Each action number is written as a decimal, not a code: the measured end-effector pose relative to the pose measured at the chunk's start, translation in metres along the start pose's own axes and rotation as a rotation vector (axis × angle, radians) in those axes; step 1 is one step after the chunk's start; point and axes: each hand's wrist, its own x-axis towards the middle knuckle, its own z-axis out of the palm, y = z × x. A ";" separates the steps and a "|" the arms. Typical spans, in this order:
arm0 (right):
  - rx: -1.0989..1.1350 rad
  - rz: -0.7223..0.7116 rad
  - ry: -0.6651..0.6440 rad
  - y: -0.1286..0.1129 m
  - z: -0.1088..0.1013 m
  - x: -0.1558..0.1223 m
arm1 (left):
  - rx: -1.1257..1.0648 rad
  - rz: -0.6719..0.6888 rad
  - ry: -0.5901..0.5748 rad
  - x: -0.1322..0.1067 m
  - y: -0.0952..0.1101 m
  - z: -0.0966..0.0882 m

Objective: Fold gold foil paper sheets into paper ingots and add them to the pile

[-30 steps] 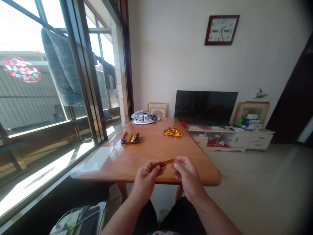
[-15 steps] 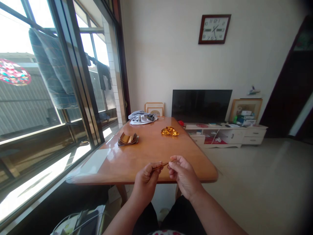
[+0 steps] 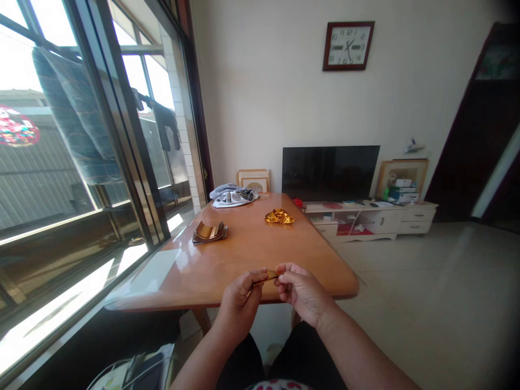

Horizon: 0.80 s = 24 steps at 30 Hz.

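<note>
Between my two hands, just above the near edge of the wooden table (image 3: 244,254), is a small piece of folded gold foil paper (image 3: 271,275). My left hand (image 3: 241,295) pinches its left end between thumb and fingers. At the other end, my right hand (image 3: 303,290) has its thumb and fingertips closed on the paper. A curved stack of gold foil sheets (image 3: 210,232) lies on the table to the left. Farther off and to the right sits a small heap of shiny gold folded pieces (image 3: 279,216).
Bundled grey and white cloth (image 3: 233,195) lies at the table's far end, near picture frames (image 3: 254,179). A television (image 3: 330,172) stands on a low white cabinet (image 3: 410,219) beyond. Along the left runs a window (image 3: 134,135). A cabled device (image 3: 134,371) is at lower left.
The foil paper has tilted, so more of its gold face shows between my hands. Both hands keep their hold on it. The view has shifted slightly to the right.
</note>
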 end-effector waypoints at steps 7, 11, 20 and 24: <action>-0.052 0.060 -0.005 0.004 -0.005 0.006 | 0.152 0.082 -0.065 0.001 0.000 -0.005; -0.101 -0.033 0.041 0.007 0.000 0.004 | 0.134 0.040 -0.052 0.001 0.000 -0.002; -0.192 -0.310 0.115 0.031 0.016 0.003 | -0.129 -0.129 0.195 0.001 -0.017 0.016; -0.254 -0.433 0.130 0.038 0.018 0.005 | -0.221 -0.228 0.302 0.001 -0.017 0.022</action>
